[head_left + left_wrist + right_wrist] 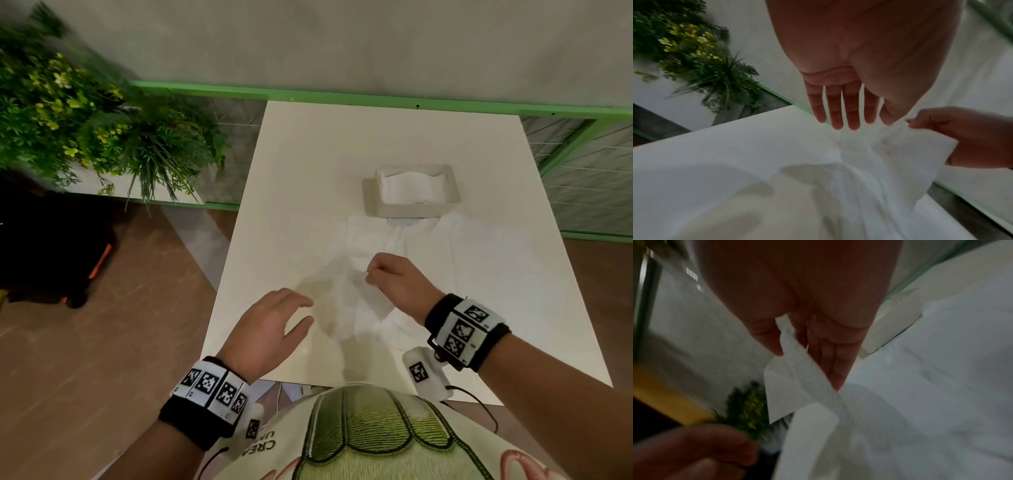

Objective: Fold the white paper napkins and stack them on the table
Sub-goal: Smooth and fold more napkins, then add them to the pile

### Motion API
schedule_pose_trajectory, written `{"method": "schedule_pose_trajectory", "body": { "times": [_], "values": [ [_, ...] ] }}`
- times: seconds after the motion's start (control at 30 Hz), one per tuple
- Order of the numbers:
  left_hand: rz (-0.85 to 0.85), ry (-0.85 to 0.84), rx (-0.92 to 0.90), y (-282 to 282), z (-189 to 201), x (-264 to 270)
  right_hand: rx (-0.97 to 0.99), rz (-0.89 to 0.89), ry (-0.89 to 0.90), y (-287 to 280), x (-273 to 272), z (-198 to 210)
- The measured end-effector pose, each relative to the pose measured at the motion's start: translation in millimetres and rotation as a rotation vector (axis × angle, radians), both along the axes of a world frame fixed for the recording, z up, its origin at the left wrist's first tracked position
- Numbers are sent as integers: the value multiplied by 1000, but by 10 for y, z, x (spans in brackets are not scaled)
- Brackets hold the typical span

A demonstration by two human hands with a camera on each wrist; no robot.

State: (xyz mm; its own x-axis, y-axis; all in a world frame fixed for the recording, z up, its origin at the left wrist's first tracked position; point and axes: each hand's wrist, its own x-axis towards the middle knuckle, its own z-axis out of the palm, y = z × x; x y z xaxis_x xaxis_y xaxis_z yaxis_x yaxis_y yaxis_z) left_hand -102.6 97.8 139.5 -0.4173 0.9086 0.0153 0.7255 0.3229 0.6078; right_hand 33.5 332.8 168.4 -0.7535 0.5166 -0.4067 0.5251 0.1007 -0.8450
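Your right hand pinches one napkin by its edge, lifted above the table (near the holder). Your left hand hovers with fingers relaxed, holding nothing. You're starting the fold; next, catch the hanging edge.

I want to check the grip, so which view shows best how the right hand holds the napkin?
The right wrist view: the right hand visibly pinches the napkin. The head view shows it smaller; the left wrist view, side-on.
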Motion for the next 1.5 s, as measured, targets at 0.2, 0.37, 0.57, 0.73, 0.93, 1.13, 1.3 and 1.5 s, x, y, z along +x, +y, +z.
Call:
{"method": "schedule_pose_trajectory", "body": {
  "times": [0.2,0.37,0.57,0.73,0.93,1.13,1.3,1.5],
  "values": [
    [125,-56,91,332,388,73,-437,-28,112,-98,-205,597],
    [183,-266,131,356,452,24,-501,-4,122,-127,-268,823],
    [145,-281,136,328,444,-78,-186,32,182,-104,-329,814],
    [98,-300,31,260,494,-160,513,333,179,-146,-377,805],
    [5,-426,-105,142,444,-194,-30,519,-159,-129,-485,497],
    [250,-653,-79,-68,32,-290,-367,199,-66,-161,-438,53],
    [601,-900,-4,-282,-241,-364,-516,3,-116,-178,-471,-266],
    [732,-951,-114,-409,-555,-459,-337,69,-293,-312,-610,-683]
  ]
}}
